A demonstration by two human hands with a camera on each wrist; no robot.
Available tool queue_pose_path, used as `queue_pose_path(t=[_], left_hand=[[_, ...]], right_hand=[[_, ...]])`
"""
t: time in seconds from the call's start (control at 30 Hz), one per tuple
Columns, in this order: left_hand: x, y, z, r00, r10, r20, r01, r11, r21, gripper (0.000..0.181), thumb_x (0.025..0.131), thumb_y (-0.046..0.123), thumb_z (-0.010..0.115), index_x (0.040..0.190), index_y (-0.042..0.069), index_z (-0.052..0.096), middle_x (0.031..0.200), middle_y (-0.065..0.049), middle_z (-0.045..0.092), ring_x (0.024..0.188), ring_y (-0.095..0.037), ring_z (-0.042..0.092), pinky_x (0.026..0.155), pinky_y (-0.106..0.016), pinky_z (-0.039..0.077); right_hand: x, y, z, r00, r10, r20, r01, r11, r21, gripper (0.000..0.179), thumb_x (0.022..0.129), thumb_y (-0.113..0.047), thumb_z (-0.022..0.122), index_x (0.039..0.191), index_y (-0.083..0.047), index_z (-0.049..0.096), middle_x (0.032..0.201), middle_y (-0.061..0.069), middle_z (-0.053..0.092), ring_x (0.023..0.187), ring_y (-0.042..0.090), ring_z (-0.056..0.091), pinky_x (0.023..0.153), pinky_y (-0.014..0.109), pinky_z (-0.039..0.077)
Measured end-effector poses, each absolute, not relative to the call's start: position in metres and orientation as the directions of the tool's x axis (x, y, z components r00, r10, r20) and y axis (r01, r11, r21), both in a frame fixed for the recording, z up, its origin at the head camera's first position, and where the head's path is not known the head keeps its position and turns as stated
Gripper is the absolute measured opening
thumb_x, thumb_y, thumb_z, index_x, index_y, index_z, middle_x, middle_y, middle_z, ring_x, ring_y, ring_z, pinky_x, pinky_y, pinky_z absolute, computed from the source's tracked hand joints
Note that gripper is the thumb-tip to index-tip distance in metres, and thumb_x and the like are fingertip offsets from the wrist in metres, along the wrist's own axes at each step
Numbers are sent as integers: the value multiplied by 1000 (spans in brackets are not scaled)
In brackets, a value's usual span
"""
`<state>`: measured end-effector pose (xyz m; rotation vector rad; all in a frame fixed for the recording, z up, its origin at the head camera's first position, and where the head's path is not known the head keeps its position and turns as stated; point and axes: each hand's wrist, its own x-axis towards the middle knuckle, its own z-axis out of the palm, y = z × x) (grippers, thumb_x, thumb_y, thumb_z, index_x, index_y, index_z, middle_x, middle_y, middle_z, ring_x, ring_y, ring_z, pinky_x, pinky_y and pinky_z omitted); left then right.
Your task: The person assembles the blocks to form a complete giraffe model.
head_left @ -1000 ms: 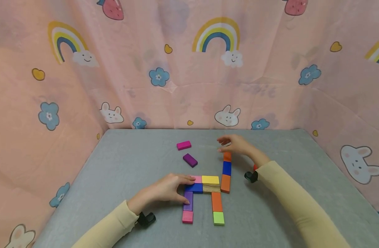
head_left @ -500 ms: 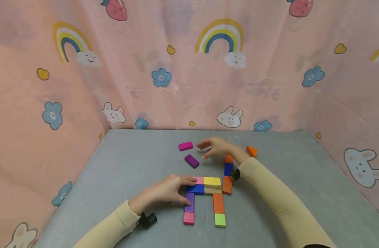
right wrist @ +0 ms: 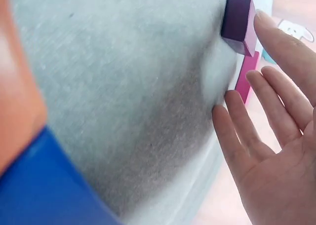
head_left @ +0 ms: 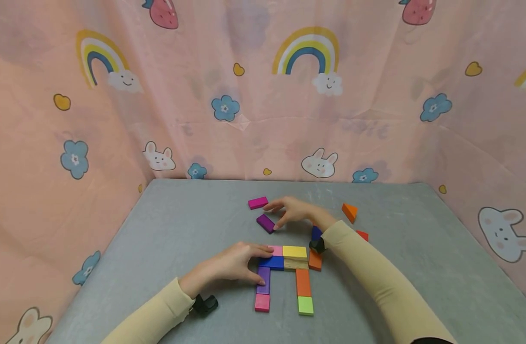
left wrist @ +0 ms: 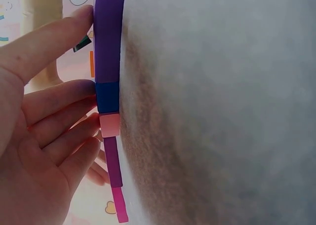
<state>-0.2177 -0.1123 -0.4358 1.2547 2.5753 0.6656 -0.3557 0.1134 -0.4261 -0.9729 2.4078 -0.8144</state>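
Coloured wooden blocks lie flat, joined into a figure on the table. My left hand rests on its left side, fingertips at the pink block and blue block, thumb on the purple block. In the left wrist view the fingers stay extended against the blocks. Farther back, my right hand hovers beside a dark purple block, its thumb near that block's edge and its fingers spread loosely. The right wrist view shows nothing held. Just behind lies a magenta block.
The figure also has a yellow block, an orange block, a lime green block and a hot pink block. The right arm partly covers a column with a blue block. Right of it lie an orange triangle and a red piece.
My right hand has moved left from the column's far end to the dark purple block, uncovering the orange triangle. My left hand keeps its place on the blocks.
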Motion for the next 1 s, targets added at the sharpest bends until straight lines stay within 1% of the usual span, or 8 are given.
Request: queue_pose_path(t=[0.13,0.4,0.73,1.0], left_hand=[[-218,-112,-436,-621,784,15,694,540,476,65,76,42,77,132,15,57,139,5,52,130,-12,48,106,-33,41],[-218,-112,-437,-620,784,19,694,537,479,65,76,42,77,132,14,58,139,4,53,129,-12,48,106,-33,41],[-219,-112,-436,-616,788,11,696,538,475,65,77,42,77,132,14,58,139,4,53,129,-12,48,106,-33,41],[-219,-112,-437,-619,785,11,695,541,473,65,77,41,77,132,14,57,139,4,53,129,-12,48,106,-33,40]], right_hand=[[-354,110,-426,-671,-722,-169,-481,598,-641,63,77,-19,79,134,-12,54,137,3,55,126,27,49,103,45,43],[-353,107,-427,-640,-753,-155,-540,584,-607,62,77,-18,79,134,-10,54,136,8,55,123,27,48,103,45,42],[-353,104,-428,-656,-736,-169,-531,608,-590,60,77,-18,80,132,-14,57,133,7,55,122,26,48,101,43,43],[-353,104,-429,-675,-722,-154,-530,619,-579,59,74,-20,82,128,-14,60,128,4,59,115,24,51,99,41,45]])
